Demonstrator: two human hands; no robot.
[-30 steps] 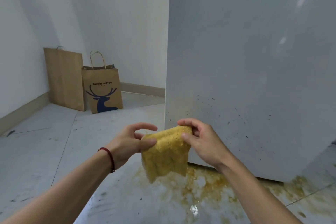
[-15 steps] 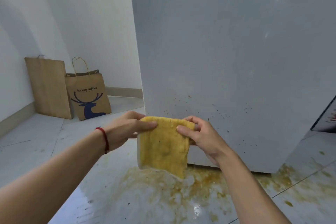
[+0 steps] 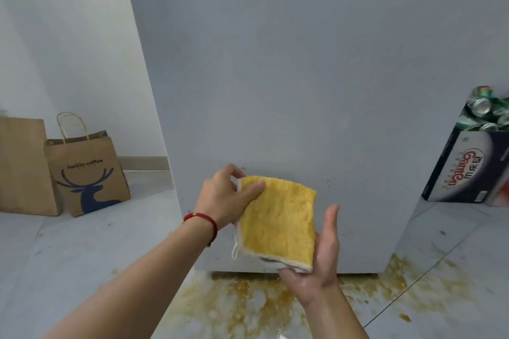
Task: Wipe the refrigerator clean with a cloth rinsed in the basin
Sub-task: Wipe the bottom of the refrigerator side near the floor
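A folded yellow cloth [image 3: 278, 221] with a white edge lies flat between my hands in front of the grey refrigerator [image 3: 303, 77]. My left hand [image 3: 223, 198] pinches its top left corner. My right hand [image 3: 321, 261] lies palm up under its lower right side, fingers extended, supporting it. Small dark and brown specks dot the refrigerator's lower panel near the cloth. No basin is in view.
A yellow-brown spill [image 3: 261, 303] spreads over the floor tiles below the refrigerator. Two brown paper bags [image 3: 85, 173] stand against the wall at left. A dark box [image 3: 462, 170] full of green cans sits at right beside the refrigerator.
The cloth went from hanging by its top corners to lying folded flat on my right palm. My right hand dropped under it. The view shifted right, revealing the box of cans.
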